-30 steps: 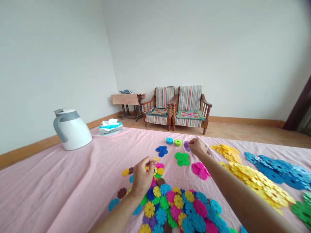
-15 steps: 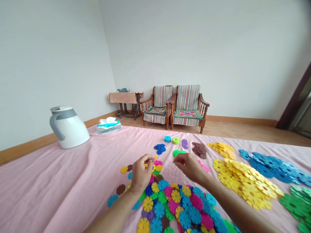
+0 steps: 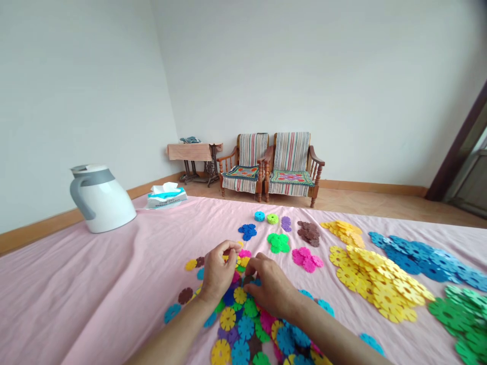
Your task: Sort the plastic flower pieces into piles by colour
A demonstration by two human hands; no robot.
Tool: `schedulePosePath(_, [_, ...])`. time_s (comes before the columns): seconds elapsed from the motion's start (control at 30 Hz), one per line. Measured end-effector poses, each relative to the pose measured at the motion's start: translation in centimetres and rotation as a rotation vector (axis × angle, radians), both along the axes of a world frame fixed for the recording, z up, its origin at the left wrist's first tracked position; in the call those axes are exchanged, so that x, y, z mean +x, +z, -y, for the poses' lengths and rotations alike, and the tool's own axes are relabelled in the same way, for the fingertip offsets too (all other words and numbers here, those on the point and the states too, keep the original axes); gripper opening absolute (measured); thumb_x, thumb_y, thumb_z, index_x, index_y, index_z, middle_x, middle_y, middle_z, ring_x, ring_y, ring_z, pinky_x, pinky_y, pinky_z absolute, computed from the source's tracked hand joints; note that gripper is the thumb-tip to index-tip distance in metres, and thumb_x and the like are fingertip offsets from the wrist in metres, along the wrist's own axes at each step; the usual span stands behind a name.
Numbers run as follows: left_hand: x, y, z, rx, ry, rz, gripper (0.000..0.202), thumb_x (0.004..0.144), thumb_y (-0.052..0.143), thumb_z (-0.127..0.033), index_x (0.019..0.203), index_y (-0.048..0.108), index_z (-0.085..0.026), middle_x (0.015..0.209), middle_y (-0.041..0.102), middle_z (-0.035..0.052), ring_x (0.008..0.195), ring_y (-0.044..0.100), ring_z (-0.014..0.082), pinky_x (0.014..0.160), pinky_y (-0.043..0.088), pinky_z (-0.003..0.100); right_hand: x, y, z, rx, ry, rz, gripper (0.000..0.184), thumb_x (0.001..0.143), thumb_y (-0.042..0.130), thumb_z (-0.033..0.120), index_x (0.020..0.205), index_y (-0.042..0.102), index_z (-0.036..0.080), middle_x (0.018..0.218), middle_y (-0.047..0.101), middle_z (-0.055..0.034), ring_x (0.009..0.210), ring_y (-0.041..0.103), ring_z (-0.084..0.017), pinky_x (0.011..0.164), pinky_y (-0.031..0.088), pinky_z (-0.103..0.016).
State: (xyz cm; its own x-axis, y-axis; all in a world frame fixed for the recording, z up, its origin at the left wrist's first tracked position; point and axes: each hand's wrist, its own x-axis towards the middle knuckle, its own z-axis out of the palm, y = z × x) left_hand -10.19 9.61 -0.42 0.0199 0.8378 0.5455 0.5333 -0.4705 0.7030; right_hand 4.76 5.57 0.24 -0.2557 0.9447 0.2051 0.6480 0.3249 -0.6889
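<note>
My left hand (image 3: pixel 218 269) hovers over the left part of a mixed pile of plastic snowflake discs (image 3: pixel 245 328). Its thumb and fingertips are pinched together; a yellow edge (image 3: pixel 240 244) shows at the tips, but whether it is held is unclear. Close beside it, my right hand (image 3: pixel 269 285) reaches down into the pile, thumb and fingers curved and apart around a brown disc (image 3: pixel 248 279). Beyond the hands lie small sorted groups: dark blue discs (image 3: pixel 248 231), green discs (image 3: pixel 278 243), pink discs (image 3: pixel 306 259) and brown discs (image 3: pixel 308 232).
Larger heaps of yellow discs (image 3: pixel 375 281), blue discs (image 3: pixel 426 257) and green discs (image 3: pixel 454 324) spread at right on the pink cloth (image 3: pixel 114 289). A white jug (image 3: pixel 108 203) and a tissue box (image 3: pixel 166 196) stand at left. Two chairs (image 3: pixel 291 167) are beyond.
My right hand has moved left and down, from beside the green group into the mixed pile, uncovering the green and pink groups. My left hand stays pinched in nearly the same place.
</note>
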Motion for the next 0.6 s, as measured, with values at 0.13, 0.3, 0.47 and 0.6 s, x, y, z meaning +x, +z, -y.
schedulePosePath(0.13, [0.0,0.1,0.0,-0.005,0.003,-0.013,0.019,0.078,0.046,-0.016,0.077,0.065,-0.018,0.078,0.071,0.0015,0.076,0.067,0.0161,0.073,0.052,0.026,0.1,0.0,0.5,-0.029,-0.024,-0.064,0.014,0.064,0.064,0.011,0.076,0.063,0.018,0.082,0.062,-0.0015,0.075,0.057,-0.014,0.065,0.040,-0.022])
schedulePosePath(0.3, [0.0,0.0,0.0,0.000,0.005,0.000,0.019,0.078,0.046,-0.018,0.076,0.065,-0.018,0.077,0.072,0.0022,0.075,0.068,0.0169,0.073,0.053,0.027,1.5,0.8,0.1,-0.136,-0.003,-0.166,0.007,0.067,0.060,0.011,0.066,0.064,0.017,0.064,0.067,0.0017,0.062,0.061,-0.011,0.055,0.043,-0.019])
schedulePosePath(0.47, [0.1,-0.1,0.0,-0.006,-0.009,0.009,0.019,0.078,0.047,-0.018,0.075,0.066,-0.018,0.076,0.072,0.0018,0.073,0.068,0.0169,0.072,0.053,0.027,7.2,1.2,-3.4,-0.146,-0.209,-0.215,0.010,0.078,0.058,0.016,0.070,0.064,0.015,0.071,0.071,-0.0008,0.069,0.065,-0.012,0.065,0.050,-0.022])
schedulePosePath(0.6, [0.1,0.0,0.0,-0.015,-0.028,0.055,0.019,0.078,0.047,-0.017,0.074,0.066,-0.018,0.077,0.073,0.0021,0.072,0.068,0.0168,0.069,0.053,0.026,13.2,0.4,-7.6,-0.150,-0.545,-0.166,0.018,0.088,0.055,0.027,0.097,0.061,0.013,0.095,0.066,-0.0042,0.082,0.063,-0.015,0.073,0.052,-0.032])
